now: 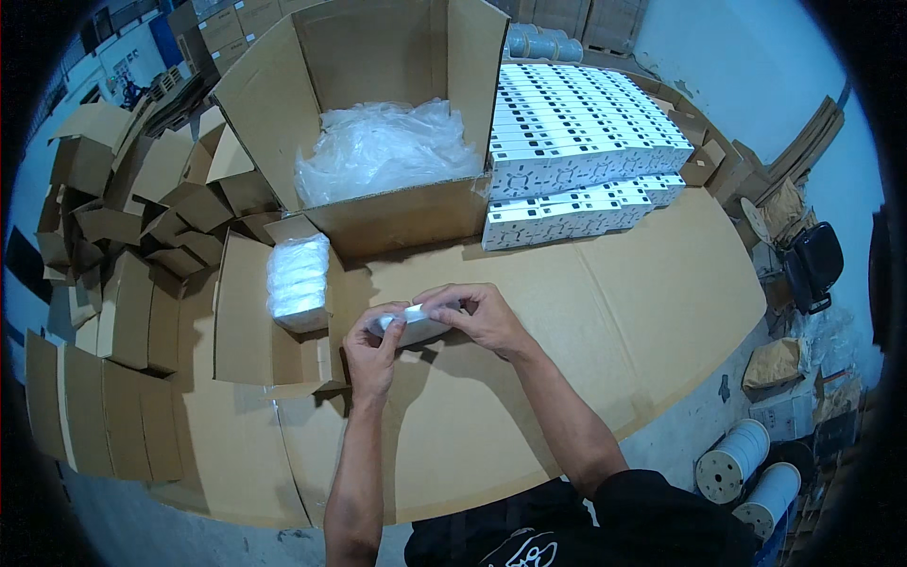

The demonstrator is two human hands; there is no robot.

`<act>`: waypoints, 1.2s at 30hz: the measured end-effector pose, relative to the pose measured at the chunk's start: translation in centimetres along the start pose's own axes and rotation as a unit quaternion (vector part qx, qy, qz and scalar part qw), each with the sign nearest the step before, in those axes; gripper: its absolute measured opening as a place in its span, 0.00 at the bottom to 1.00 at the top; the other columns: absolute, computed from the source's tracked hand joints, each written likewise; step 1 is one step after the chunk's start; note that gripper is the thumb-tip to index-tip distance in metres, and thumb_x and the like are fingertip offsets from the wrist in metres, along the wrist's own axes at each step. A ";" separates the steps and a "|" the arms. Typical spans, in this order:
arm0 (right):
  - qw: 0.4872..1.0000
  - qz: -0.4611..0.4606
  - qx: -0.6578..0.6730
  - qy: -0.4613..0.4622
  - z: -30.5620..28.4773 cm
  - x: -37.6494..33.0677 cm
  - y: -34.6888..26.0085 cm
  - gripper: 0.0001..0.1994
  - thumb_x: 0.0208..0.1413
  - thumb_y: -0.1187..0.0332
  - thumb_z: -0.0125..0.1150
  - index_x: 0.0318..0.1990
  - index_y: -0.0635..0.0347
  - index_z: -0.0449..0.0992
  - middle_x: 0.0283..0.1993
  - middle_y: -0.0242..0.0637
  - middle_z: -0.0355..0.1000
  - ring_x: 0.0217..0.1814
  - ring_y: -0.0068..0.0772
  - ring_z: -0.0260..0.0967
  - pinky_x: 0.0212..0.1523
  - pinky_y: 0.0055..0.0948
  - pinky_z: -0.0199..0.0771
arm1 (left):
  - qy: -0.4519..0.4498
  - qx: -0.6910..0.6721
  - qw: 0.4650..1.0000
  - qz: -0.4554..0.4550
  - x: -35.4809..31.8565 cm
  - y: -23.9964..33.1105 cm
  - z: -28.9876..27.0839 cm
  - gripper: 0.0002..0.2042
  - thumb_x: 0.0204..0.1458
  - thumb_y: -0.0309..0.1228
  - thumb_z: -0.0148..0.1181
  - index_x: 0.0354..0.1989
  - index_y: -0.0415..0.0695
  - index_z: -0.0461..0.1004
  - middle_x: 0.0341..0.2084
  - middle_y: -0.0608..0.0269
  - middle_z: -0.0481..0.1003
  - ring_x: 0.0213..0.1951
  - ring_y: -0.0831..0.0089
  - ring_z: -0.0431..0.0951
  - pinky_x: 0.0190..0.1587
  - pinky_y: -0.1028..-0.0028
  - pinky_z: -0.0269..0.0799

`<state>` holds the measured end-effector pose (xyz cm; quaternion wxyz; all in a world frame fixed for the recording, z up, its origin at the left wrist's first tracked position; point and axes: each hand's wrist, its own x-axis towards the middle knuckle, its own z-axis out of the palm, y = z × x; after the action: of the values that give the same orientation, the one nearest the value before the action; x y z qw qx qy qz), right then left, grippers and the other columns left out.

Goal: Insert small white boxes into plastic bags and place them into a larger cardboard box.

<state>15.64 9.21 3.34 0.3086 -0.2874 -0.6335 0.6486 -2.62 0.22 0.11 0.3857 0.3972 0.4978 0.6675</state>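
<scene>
White item [421, 333], position?

Held above the cardboard sheet [576, 331], just right of the small open carton [244, 307] and on the near side of the large carton [416, 215]. Cannot tell whether its underside touches the sheet.

State of the hands?

Left hand [373, 348] grasps the item's left end, thumb on the near side. Right hand [482, 319] is pinched at the upper right edge; whether on loose wrapping or the body itself, too small to tell. Neither is released.

Likely failure?

Judgement: a slip. The grip looks to rest mostly on fingertips, so a hard pull from the right could twist the item out of the left. If that edge is thin film, uneven tension might tear it.

Anything nearby?

Wrapped packs [299, 274] stand in a row inside the small carton. Its wall lies close to the left hand; a sideways swing could knock it and tip the packs. Clear plastic bags [387, 151] heap in the large carton, probably clear of trouble.
</scene>
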 end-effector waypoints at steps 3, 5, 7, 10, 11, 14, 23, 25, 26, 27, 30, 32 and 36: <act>0.998 -0.061 0.022 0.004 -0.4 0.3 1.0 0.07 0.61 0.73 0.65 0.44 0.66 0.82 0.46 0.34 0.80 0.45 0.21 0.73 0.48 0.25 0.74 | 0.001 0.025 1.000 -0.011 0.0 0.0 0.0 0.09 0.59 0.30 0.67 0.43 0.38 0.79 0.38 0.62 0.80 0.40 0.80 0.75 0.45 0.78 0.70; 0.998 -0.054 0.032 0.027 -0.5 0.6 2.0 0.05 0.62 0.73 0.65 0.38 0.67 0.79 0.42 0.35 0.79 0.43 0.20 0.72 0.47 0.25 0.74 | 0.040 -0.017 0.999 -0.020 -0.1 -0.5 0.1 0.08 0.60 0.32 0.66 0.38 0.41 0.78 0.33 0.68 0.78 0.36 0.83 0.73 0.40 0.80 0.68; 0.996 -0.064 0.048 0.039 0.1 0.8 2.3 0.04 0.62 0.75 0.64 0.40 0.67 0.78 0.43 0.37 0.79 0.44 0.20 0.72 0.48 0.25 0.74 | 0.057 -0.042 0.997 -0.022 0.1 -1.2 0.1 0.08 0.60 0.33 0.66 0.36 0.42 0.76 0.32 0.70 0.77 0.34 0.84 0.72 0.38 0.81 0.67; 0.990 -0.088 0.080 0.079 0.9 0.9 2.6 0.05 0.62 0.76 0.64 0.42 0.67 0.76 0.45 0.40 0.78 0.45 0.22 0.72 0.49 0.27 0.75 | 0.072 -0.069 0.995 -0.031 0.1 -1.1 0.4 0.09 0.60 0.33 0.67 0.34 0.44 0.73 0.29 0.72 0.75 0.33 0.86 0.69 0.35 0.82 0.65; 0.984 -0.101 0.097 0.106 0.9 0.9 2.7 0.06 0.61 0.76 0.64 0.42 0.67 0.75 0.46 0.41 0.78 0.46 0.23 0.73 0.49 0.28 0.75 | 0.071 -0.070 0.994 -0.036 0.1 -0.9 0.6 0.10 0.60 0.34 0.67 0.33 0.44 0.72 0.29 0.73 0.74 0.32 0.87 0.69 0.34 0.82 0.64; 0.970 -0.131 0.175 0.109 2.0 0.5 0.0 0.08 0.60 0.77 0.64 0.46 0.65 0.77 0.47 0.41 0.77 0.52 0.26 0.73 0.52 0.29 0.75 | 0.088 -0.060 0.994 -0.024 0.0 -1.0 0.4 0.10 0.59 0.34 0.67 0.34 0.44 0.72 0.29 0.73 0.74 0.31 0.87 0.68 0.33 0.82 0.63; 0.989 -0.047 -0.139 -0.030 -0.8 -0.6 -0.7 0.11 0.52 0.76 0.69 0.45 0.60 0.85 0.46 0.38 0.81 0.48 0.28 0.75 0.50 0.28 0.74 | 0.081 -0.063 0.995 -0.019 0.0 -0.7 0.6 0.09 0.60 0.32 0.66 0.35 0.44 0.72 0.27 0.74 0.73 0.31 0.88 0.67 0.32 0.84 0.60; 0.988 -0.068 -0.137 -0.014 -0.3 -0.6 -1.0 0.11 0.52 0.75 0.69 0.45 0.60 0.85 0.44 0.37 0.81 0.46 0.27 0.74 0.48 0.28 0.74 | 0.079 -0.055 0.995 -0.023 0.0 -0.7 0.5 0.08 0.60 0.31 0.66 0.36 0.43 0.72 0.29 0.72 0.73 0.32 0.87 0.68 0.33 0.83 0.62; 0.987 -0.088 -0.135 0.002 -0.1 -0.6 -1.1 0.12 0.53 0.75 0.69 0.45 0.60 0.85 0.41 0.35 0.82 0.43 0.25 0.74 0.47 0.27 0.74 | 0.077 -0.046 0.996 -0.027 0.0 -0.7 0.5 0.08 0.60 0.30 0.65 0.38 0.42 0.72 0.30 0.71 0.73 0.33 0.86 0.69 0.35 0.83 0.63; 0.987 -0.088 -0.135 0.002 -0.1 -0.5 -1.0 0.12 0.53 0.75 0.69 0.45 0.60 0.85 0.41 0.35 0.82 0.43 0.25 0.74 0.47 0.27 0.74 | 0.077 -0.046 0.996 -0.027 0.0 -0.5 0.7 0.08 0.60 0.30 0.65 0.38 0.42 0.72 0.30 0.71 0.73 0.33 0.86 0.69 0.35 0.83 0.63; 0.982 -0.108 -0.153 0.012 -0.1 -0.4 -0.6 0.12 0.53 0.74 0.69 0.46 0.60 0.84 0.43 0.35 0.81 0.42 0.24 0.74 0.46 0.26 0.74 | 0.103 -0.012 0.994 0.014 -0.3 0.4 1.7 0.10 0.58 0.25 0.66 0.42 0.40 0.70 0.35 0.67 0.73 0.41 0.81 0.72 0.42 0.79 0.68; 0.990 -0.091 -0.108 0.015 0.1 -0.3 -0.5 0.14 0.53 0.74 0.69 0.48 0.60 0.83 0.44 0.35 0.81 0.42 0.23 0.73 0.45 0.26 0.74 | 0.163 0.045 0.972 0.164 -0.6 1.0 2.6 0.16 0.54 0.22 0.68 0.47 0.40 0.69 0.39 0.61 0.74 0.48 0.71 0.73 0.51 0.70 0.70; 0.985 -0.103 -0.137 0.013 -0.3 -0.3 -0.6 0.15 0.53 0.74 0.69 0.49 0.61 0.82 0.45 0.35 0.81 0.44 0.23 0.74 0.47 0.27 0.75 | 0.130 0.360 0.833 0.400 -0.8 2.0 1.4 0.18 0.52 0.23 0.70 0.49 0.40 0.71 0.38 0.59 0.76 0.50 0.62 0.74 0.54 0.64 0.70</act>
<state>16.03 9.17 3.96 0.3396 -0.2685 -0.7388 0.5165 -1.27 -0.38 2.19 -0.1536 0.5824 0.5462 0.5822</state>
